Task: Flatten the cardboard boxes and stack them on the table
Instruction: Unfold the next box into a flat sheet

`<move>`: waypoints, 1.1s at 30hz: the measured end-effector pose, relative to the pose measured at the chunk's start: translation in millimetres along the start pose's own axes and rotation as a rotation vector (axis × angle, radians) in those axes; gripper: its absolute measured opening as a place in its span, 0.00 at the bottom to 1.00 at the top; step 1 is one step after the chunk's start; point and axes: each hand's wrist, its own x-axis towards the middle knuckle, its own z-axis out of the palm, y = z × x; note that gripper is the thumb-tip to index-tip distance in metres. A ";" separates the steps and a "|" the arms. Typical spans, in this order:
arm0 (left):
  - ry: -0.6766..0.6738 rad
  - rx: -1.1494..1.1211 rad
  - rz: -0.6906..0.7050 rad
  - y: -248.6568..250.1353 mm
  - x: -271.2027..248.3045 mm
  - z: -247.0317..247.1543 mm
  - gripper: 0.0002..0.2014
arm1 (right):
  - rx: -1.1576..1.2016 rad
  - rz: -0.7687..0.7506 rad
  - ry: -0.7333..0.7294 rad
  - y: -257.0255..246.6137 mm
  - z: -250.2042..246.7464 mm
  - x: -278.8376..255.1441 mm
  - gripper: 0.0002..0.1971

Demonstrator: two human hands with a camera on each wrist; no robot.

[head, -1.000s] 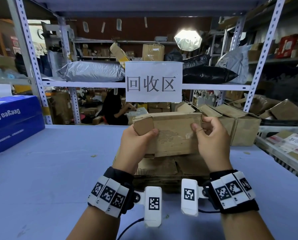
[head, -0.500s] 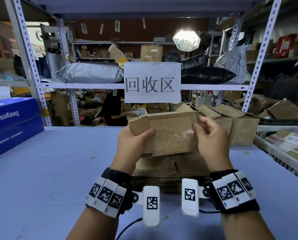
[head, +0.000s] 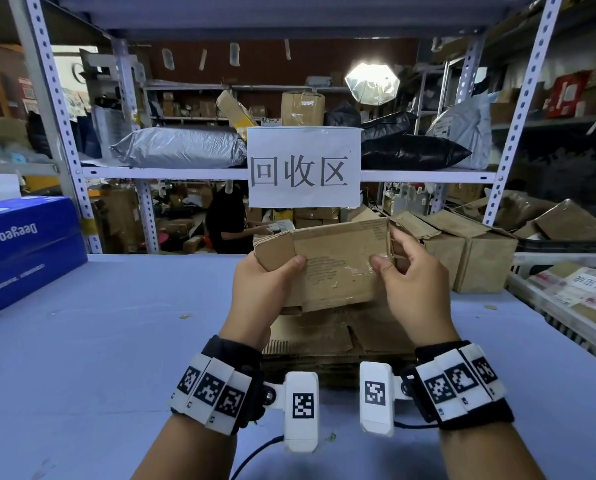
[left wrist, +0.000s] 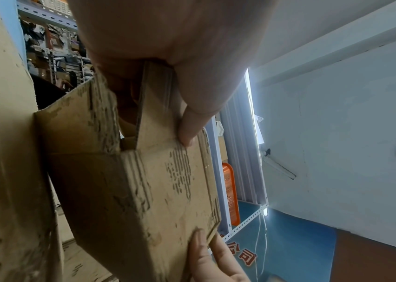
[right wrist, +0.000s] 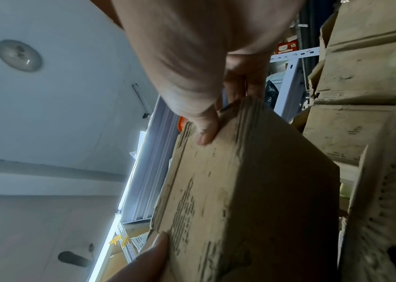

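At frame centre, the left hand (head: 265,289) pinched the box (head: 338,265) by its left flap, and the right hand (head: 411,282) pinched its right edge, holding it above the flattened stack (head: 324,344) on the table (head: 116,334).

A pale blue surface (head: 99,341) spreads out beneath and around the hands. Beyond them rise perforated grey metal shelf uprights (head: 52,98) and a cross shelf (head: 172,173) bearing a white paper sign (head: 303,167) (three large printed characters). Farther back stand more crowded racks against a dark reddish wall (head: 262,60), with a bright studio lamp (head: 372,83). Overhead, a pale ceiling (right wrist: 59,95) carries a round fixture (right wrist: 18,55).
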 end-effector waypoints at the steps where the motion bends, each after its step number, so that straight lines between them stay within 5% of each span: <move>1: 0.000 0.002 -0.002 -0.1 -0.2 0.1 0.08 | -0.003 0.000 0.014 -0.8 -1.0 0.0 0.25; 6: 0.007 -0.003 0.008 1.6 0.7 -1.1 0.07 | -0.036 -0.027 0.004 -5.9 -3.6 -0.7 0.20; 11: 0.012 0.012 0.015 1.4 0.6 -0.6 0.07 | -0.077 -0.018 -0.099 -11.4 -0.2 -5.1 0.41; 17: 0.017 0.022 0.009 2.2 0.9 -6.2 0.07 | -0.076 -0.039 0.003 -9.4 -4.1 -2.5 0.23; 22: 0.016 0.017 0.018 3.6 0.3 -4.6 0.08 | -0.062 -0.042 -0.032 -14.1 -2.5 -5.9 0.21; 24: 0.017 0.006 0.017 3.7 0.3 -3.3 0.09 | -0.013 -0.035 -0.097 -15.0 -0.1 -9.4 0.25; 29: -0.010 -0.007 0.012 2.0 -1.6 -1.7 0.08 | 0.073 0.001 -0.215 -18.7 4.9 -16.4 0.62; 33: -0.050 -0.022 -0.001 2.3 -2.6 -1.4 0.09 | 0.033 0.022 -0.040 -16.0 9.5 -11.4 0.52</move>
